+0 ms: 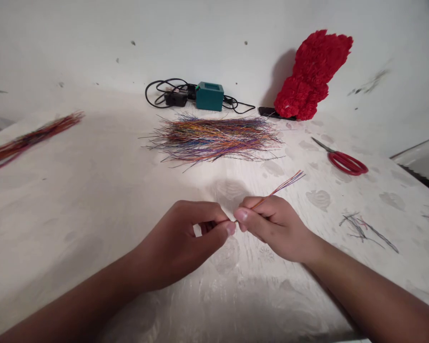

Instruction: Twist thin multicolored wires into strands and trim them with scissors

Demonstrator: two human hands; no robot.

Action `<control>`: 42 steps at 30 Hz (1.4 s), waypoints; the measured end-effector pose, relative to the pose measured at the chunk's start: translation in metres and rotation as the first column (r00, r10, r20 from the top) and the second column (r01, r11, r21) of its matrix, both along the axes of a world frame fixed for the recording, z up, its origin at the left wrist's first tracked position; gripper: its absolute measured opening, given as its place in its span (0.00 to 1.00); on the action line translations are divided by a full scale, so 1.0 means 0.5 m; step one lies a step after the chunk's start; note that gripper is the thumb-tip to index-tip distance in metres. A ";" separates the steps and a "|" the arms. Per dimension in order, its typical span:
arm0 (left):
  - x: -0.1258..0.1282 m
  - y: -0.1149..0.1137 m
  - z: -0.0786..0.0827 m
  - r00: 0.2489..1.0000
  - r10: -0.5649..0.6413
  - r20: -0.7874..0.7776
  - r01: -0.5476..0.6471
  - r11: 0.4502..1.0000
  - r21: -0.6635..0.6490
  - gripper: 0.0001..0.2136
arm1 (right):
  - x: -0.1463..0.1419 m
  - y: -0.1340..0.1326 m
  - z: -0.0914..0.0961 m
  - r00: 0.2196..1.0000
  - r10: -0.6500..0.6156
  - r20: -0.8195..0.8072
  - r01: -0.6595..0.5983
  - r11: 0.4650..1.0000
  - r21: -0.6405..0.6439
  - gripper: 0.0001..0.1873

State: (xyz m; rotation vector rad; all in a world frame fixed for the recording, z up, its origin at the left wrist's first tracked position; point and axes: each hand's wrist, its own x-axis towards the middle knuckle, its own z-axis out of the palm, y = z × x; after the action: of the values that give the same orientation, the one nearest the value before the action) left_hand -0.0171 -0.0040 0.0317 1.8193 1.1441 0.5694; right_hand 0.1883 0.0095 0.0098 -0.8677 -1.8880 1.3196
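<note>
My right hand [268, 221] is closed on a few thin coloured wires [288, 183], pinched between thumb and forefinger. Their orange and purple ends fan out up and to the right. Close beside it, my left hand [193, 233] pinches the other end of these wires, with thumb and forefinger pressed together. Only a very short stretch of wire shows between the two hands. Beyond them a large pile of loose multicoloured wires [218, 138] lies across the table.
Red-handled scissors [346, 162] and grey wire scraps [361, 228] lie to the right. Another wire bundle [35, 138] is at the left. Along the wall stand a teal box [209, 96], black cables [164, 90] and a red ruffled object [311, 76]. The table [75, 200] has a patterned cover.
</note>
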 end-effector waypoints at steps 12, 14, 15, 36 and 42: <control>0.000 0.000 0.000 0.997 0.069 0.023 -0.070 0.997 0.031 0.16 | -0.007 -0.003 -0.001 0.992 -0.128 -0.002 0.128 0.990 0.061 0.22; 0.001 0.000 0.001 0.997 0.078 0.022 -0.079 0.996 0.048 0.16 | -0.005 -0.002 -0.001 0.990 -0.139 -0.007 0.139 0.988 0.060 0.21; 0.001 0.000 0.001 0.997 0.081 0.019 -0.082 0.995 0.055 0.16 | -0.004 -0.001 -0.001 0.990 -0.144 -0.008 0.144 0.988 0.057 0.21; 0.005 -0.004 -0.007 0.995 0.098 0.011 -0.098 0.992 0.078 0.16 | -0.005 0.001 -0.005 0.994 -0.093 -0.059 0.088 0.993 -0.073 0.17; 0.006 0.001 -0.013 0.993 0.115 0.008 -0.115 0.985 0.129 0.14 | -0.005 0.003 -0.004 0.993 -0.106 -0.055 0.103 0.993 -0.048 0.18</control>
State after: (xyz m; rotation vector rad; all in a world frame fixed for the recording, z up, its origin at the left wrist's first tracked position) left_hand -0.0141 -0.0037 0.0253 1.8709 1.2432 0.7259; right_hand 0.1859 0.0108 0.0077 -0.9289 -1.7507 1.3138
